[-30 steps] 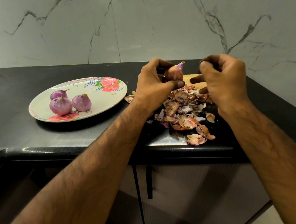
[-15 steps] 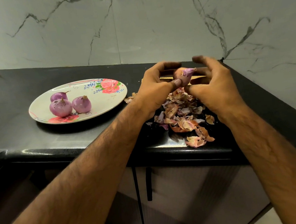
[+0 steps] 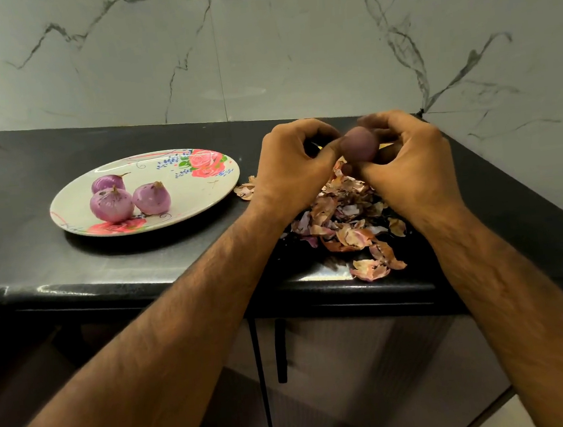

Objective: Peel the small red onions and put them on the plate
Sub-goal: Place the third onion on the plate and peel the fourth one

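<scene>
hands: left hand (image 3: 291, 171) and right hand (image 3: 409, 166) gripped one onion (image 3: 359, 144), frame centre-right
plate (image 3: 203, 200): held three peeled onions (image 3: 128, 195), left
peels (image 3: 346, 221): piled below hands

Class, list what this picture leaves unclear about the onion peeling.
Head view:
Held onion: motion-blurred, partly covered by the left hand and right hand; remaining skin unclear.
Peel pile: far part hidden behind both hands.
Back onion on the plate: lower half hidden by the front onion.

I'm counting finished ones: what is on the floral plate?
Three peeled purple onions sit on the white floral plate; the front-left one partly covers the rear one.
</scene>
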